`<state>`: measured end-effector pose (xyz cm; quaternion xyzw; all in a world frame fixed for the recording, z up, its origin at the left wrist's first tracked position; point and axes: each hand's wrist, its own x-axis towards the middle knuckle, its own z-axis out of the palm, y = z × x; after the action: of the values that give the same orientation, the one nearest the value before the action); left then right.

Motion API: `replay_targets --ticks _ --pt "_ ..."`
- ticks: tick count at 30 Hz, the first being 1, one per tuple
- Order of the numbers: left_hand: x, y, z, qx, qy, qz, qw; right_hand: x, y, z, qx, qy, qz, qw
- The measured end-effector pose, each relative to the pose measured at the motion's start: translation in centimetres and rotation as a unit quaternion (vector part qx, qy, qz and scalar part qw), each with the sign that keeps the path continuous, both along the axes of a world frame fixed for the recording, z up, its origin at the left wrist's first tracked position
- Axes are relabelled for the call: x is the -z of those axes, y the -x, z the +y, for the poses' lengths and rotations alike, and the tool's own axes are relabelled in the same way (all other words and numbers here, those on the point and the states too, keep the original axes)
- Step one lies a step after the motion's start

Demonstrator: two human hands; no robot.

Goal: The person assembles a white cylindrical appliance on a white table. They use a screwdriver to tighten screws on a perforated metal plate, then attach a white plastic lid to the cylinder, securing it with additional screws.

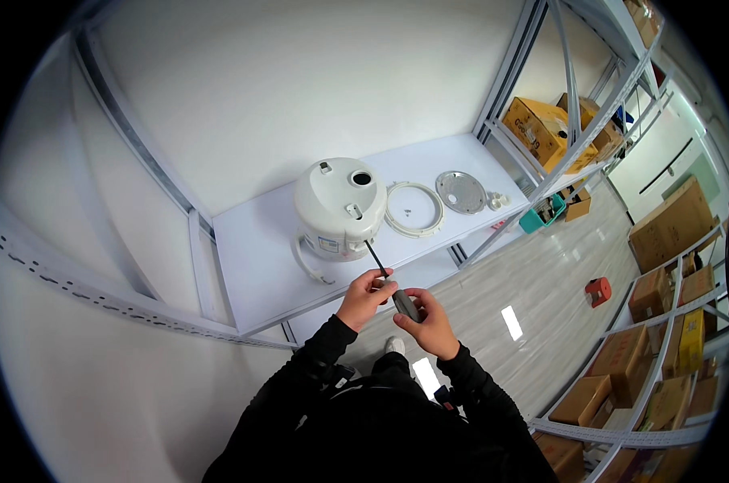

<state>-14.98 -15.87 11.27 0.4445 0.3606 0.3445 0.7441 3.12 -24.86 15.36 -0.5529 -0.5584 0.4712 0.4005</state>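
A white, rounded appliance housing [338, 211] stands on the shelf, with a dark round hole and two smaller recesses on its top. A screwdriver [405, 307] with a grey handle and long dark shaft slants up to the housing's lower front edge, where its tip meets or nearly meets it. My left hand [364, 299] pinches the screwdriver where shaft and handle join. Closed round the handle's rear is my right hand [432, 325]. A curved white strip or cord [307, 261] lies at the housing's left front.
On the white shelf [256, 266], right of the housing, lie a white ring [441, 216] with small dark pieces inside it, a perforated metal disc [461, 193] and small white parts [497, 201]. Cardboard boxes [622, 354] fill racks at right. A red object [598, 291] sits on the floor.
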Motion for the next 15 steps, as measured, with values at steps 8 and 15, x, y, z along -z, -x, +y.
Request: replay_targets --ticks 8,15 --pt "0.3 0.0 -0.2 -0.008 0.053 -0.12 0.991 -0.6 -0.9 0.5 0.014 0.15 0.251 0.956" --pt "-0.9 -0.4 0.0 0.002 0.015 -0.027 1.0 0.9 -0.2 0.4 0.003 0.012 0.049 0.999"
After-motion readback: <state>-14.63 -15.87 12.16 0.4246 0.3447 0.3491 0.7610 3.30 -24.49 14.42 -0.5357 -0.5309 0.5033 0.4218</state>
